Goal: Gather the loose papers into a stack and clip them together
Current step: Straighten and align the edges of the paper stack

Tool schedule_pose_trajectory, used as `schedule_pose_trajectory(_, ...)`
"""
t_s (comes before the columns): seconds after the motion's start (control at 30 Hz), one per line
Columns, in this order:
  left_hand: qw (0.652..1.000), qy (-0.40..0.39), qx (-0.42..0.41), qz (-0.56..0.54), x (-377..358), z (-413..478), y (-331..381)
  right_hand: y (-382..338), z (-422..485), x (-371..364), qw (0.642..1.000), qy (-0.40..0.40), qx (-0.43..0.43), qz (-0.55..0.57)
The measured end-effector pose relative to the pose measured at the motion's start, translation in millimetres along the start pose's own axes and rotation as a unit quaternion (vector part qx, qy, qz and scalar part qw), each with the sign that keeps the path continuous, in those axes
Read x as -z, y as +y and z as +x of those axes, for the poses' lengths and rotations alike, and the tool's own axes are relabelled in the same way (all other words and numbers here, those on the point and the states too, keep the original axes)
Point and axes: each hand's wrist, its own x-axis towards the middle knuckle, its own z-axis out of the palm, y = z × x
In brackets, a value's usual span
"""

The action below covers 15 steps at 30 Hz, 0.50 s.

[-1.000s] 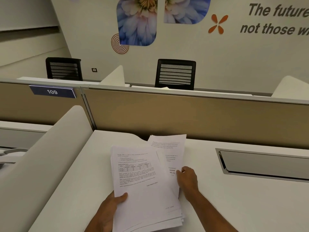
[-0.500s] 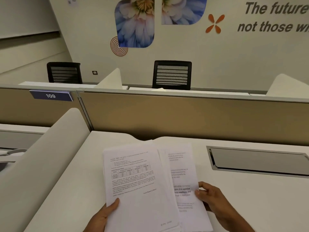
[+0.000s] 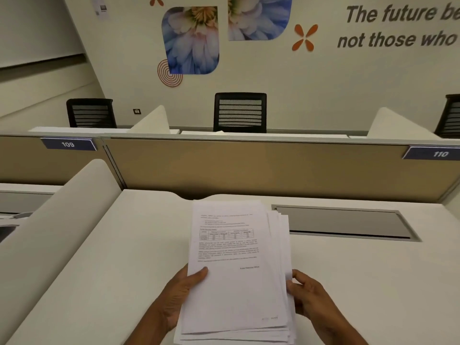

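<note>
A stack of white printed papers [image 3: 236, 282] sits in both my hands above the white desk [image 3: 119, 257]. The top sheet shows text and a small table. My left hand [image 3: 179, 297] grips the stack's left edge, thumb on top. My right hand [image 3: 307, 295] holds the right edge, where several sheets fan out unevenly past the top page. I see no clip anywhere.
A grey recessed cable hatch [image 3: 346, 222] lies in the desk to the right of the papers. A tan partition [image 3: 249, 168] with number tags 109 and 110 closes the back. A rounded white divider [image 3: 62, 220] borders the left side.
The sheets that stuck out far to the right have been pushed in under the top page. My right hand moved in against the stack's right edge, and the stack now sits more central.
</note>
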Motion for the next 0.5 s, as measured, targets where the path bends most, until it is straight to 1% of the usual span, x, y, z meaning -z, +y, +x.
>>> schedule_pose_trajectory(0.07,0.999,-0.026,0.002,0.026,-21.5,-10.6,-0.5,-4.7,-13.2,12.5,1.0,0.011,-0.019,0.018)
schedule_pose_trajectory(0.13,0.998,-0.043,-0.001,0.054,-38.9,-19.5,-5.9,-12.0,-25.0,26.1,0.999,-0.002,-0.033,0.037)
schedule_pose_trajectory(0.27,0.991,-0.081,0.001,0.102,-69.8,-35.7,-19.1,-21.1,-43.6,43.0,0.997,-0.069,0.012,0.041)
schedule_pose_trajectory(0.33,0.989,-0.094,-0.008,0.116,-82.6,-41.2,-25.1,-22.6,-51.5,45.2,0.996,-0.077,0.037,0.023)
schedule_pose_trajectory(0.4,0.989,-0.086,-0.028,0.121,-92.7,-46.2,-28.9,-18.9,-57.8,46.4,0.996,-0.052,0.067,0.022)
schedule_pose_trajectory(0.5,0.987,-0.064,-0.063,0.135,-102.2,-53.6,-31.0,-8.3,-67.5,47.5,0.994,0.022,0.103,0.018)
